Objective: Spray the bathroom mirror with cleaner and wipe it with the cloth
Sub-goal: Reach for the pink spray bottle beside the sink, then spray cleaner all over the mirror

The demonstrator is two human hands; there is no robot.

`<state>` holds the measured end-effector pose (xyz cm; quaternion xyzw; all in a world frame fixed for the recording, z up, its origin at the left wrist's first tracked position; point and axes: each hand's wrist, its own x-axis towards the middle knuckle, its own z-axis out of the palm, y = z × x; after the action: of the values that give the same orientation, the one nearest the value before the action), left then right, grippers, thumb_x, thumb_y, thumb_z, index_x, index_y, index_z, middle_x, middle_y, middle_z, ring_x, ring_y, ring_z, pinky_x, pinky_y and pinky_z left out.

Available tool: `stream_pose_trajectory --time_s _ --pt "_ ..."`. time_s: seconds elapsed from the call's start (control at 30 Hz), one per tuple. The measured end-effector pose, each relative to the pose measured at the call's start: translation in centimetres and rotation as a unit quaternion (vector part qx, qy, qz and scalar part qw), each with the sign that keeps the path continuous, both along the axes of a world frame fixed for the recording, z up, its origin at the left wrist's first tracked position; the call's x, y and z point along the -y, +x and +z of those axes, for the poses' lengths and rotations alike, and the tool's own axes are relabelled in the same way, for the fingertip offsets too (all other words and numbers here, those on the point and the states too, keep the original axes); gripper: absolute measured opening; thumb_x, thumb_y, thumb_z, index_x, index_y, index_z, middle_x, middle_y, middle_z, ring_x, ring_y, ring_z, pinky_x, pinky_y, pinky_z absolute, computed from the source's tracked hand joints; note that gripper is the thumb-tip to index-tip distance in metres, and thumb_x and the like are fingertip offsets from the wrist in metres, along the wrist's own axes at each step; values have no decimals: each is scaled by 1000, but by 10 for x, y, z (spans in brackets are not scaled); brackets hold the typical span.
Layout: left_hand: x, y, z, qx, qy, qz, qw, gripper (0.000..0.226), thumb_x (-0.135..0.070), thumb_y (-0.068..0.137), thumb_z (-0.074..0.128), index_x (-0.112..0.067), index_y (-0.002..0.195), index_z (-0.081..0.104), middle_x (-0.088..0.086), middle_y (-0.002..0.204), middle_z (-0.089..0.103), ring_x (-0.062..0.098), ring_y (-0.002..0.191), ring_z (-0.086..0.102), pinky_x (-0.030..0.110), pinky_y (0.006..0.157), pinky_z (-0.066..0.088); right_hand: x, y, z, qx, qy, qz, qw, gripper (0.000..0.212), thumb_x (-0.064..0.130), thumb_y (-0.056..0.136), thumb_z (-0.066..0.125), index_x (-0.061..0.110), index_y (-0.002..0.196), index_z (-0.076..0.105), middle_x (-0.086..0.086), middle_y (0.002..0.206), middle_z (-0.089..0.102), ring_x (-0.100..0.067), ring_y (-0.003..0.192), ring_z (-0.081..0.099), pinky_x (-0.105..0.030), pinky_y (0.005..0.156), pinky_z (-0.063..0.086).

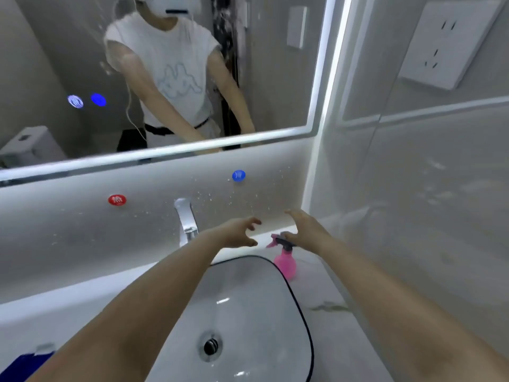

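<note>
Counts: 1 pink spray bottle, 1 mirror, 1 sink basin, 1 faucet, 1 drain, 1 red wall sticker, 1 blue wall sticker, 1 wall socket plate, 2 lit mirror buttons, 2 bare hands: left hand, right hand.

Sink: white basin with a thin dark rim, set in the counter; dark drain at its bottom
Faucet: chrome; upright behind the basin
Red button: on the wall, left of the faucet
Blue button: on the wall, right of the faucet and higher
Wall socket: white plate on the right wall
Blue object: at the bottom left corner; too cropped to identify
</note>
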<state>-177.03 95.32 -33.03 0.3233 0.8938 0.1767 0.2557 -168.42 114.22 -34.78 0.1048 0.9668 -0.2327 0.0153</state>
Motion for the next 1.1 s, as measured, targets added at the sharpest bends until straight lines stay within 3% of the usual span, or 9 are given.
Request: stream_pose_trajectory --time_s 0.23,0.57,0.67,0.77,0.83,0.93,1.03,1.1 --pt "-11 -15 -70 35 -7 11 999 58 -26 87 64 -21 138 38 3 133 51 21 118 50 24 94 36 -5 -3 -74 19 -52 -26 998 56 26 85 63 15 136 44 -4 138 47 -23 125 46 -41 100 42" --pt "-51 -24 -120 84 119 112 983 54 -21 85 65 -26 133 41 0 127 54 19 113 50 31 89 47 -31 -36 -121 13 -122 -58 991 55 21 80 68 17 132 49 -4 134 51 -22 121 48 -30 98 38" --pt "-47 -31 -128 88 120 149 978 55 -23 85 66 -25 133 40 -1 126 55 19 109 51 31 88 46 -35 -44 -128 8 -167 -67 984 36 15 80 65 17 116 63 -3 113 65 -22 106 59 -26 89 44" --pt "-41 -36 -133 91 112 167 975 55 -25 84 67 -26 132 41 -2 125 56 16 105 50 29 86 46 -36 -49 -132 8 -228 -64 971 16 12 79 60 20 88 70 -1 77 70 -20 78 66 -40 81 54" --pt "-38 -38 -134 89 109 175 974 55 -25 83 68 -27 132 42 -2 125 56 15 104 49 27 83 44 -34 -52 -131 0 -249 -67 966 15 10 79 60 19 85 70 0 70 69 -19 71 66 -41 79 55" --pt "-39 -38 -131 87 115 181 973 56 -27 83 68 -26 132 41 -1 126 55 15 103 49 26 80 43 -33 -52 -124 -4 -272 -62 960 17 7 81 59 20 83 70 0 69 68 -14 64 63 -30 74 55" --pt "-40 -36 -121 90 121 184 971 59 -28 82 70 -26 134 40 -1 126 54 16 102 50 26 81 42 -32 -56 -108 -39 -299 -68 951 17 7 83 62 20 90 71 6 74 68 -10 68 61 -9 63 47" --pt "-41 -34 -109 83 124 187 971 62 -28 81 70 -24 135 39 1 127 54 17 103 52 26 83 43 -33 -63 -94 -71 -286 -71 953 18 14 81 69 18 98 72 4 81 68 -10 74 60 -8 63 44"
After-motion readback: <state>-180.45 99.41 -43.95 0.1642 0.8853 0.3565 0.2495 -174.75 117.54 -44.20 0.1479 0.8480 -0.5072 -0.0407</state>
